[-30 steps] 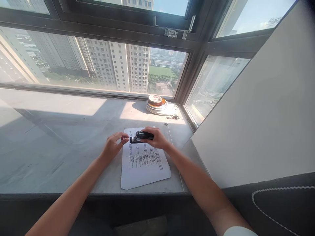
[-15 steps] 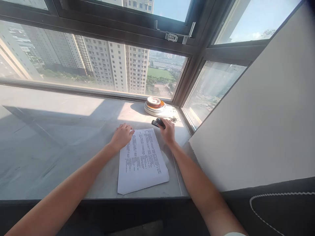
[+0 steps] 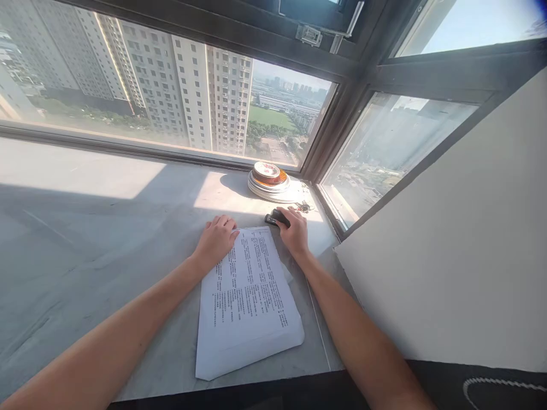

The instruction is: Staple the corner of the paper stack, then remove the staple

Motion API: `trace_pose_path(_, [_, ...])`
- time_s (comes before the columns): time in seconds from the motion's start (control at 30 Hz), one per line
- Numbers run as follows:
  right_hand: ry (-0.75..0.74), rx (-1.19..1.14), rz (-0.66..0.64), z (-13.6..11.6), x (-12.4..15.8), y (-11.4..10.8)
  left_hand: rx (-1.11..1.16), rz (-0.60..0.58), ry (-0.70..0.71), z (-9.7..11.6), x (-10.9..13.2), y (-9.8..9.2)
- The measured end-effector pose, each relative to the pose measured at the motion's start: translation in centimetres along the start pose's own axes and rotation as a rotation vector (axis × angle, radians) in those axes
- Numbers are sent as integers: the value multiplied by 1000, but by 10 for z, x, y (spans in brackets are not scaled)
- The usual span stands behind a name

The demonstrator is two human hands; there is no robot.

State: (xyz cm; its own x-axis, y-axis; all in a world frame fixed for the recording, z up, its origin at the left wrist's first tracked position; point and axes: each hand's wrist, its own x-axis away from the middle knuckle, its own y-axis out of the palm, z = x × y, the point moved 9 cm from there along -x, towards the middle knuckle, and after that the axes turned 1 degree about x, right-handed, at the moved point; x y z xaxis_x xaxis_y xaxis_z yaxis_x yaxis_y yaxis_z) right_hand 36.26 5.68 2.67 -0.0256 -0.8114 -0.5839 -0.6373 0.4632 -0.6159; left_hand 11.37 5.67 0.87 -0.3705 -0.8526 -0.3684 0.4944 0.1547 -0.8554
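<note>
A printed sheet of paper [image 3: 256,307] lies on the sill, its near corners bent; the edge of another sheet shows beneath its right side. My left hand [image 3: 217,242] rests over its upper left corner, thumb on the page and the other fingers stretched out beyond the edge. A black stapler [image 3: 280,218] is in the grip of my right hand [image 3: 294,230], just beyond the page's upper right corner. The stapler's mouth points left, toward the top edge of the paper, and appears apart from it.
Near the window corner stands a stack of plates [image 3: 268,185] with an amber dish and a patterned piece on top. Small dark items [image 3: 304,207] lie beside it. A dark window frame [image 3: 337,108] closes the far side, and a white wall panel [image 3: 448,239] the right.
The view has shifted, so the sheet now looks larger and nearer. Both hands keep about the same places at the paper's top, the right one still on the stapler.
</note>
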Motion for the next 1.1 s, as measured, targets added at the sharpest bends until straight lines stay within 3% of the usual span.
trace_pose_path(0.53, [130,-38,6,6,3,-5,117,-47,38,13,-1,-6])
trace_pose_path(0.8, [97,-30,26,-3,1,-10,143,-71,47,13,-1,-5])
trace_pose_path(0.93, [7,-29,116,-40,6,-31,195,-46,34,6,-4,-2])
trace_pose_path(1.0, [-41,-55,56,-72,13,-30,272,9,-2,-1,-6,-7])
trace_pose_path(1.1, [-45,-134,-154,-118,33,-8,357,320,-121,-22,-4,-39])
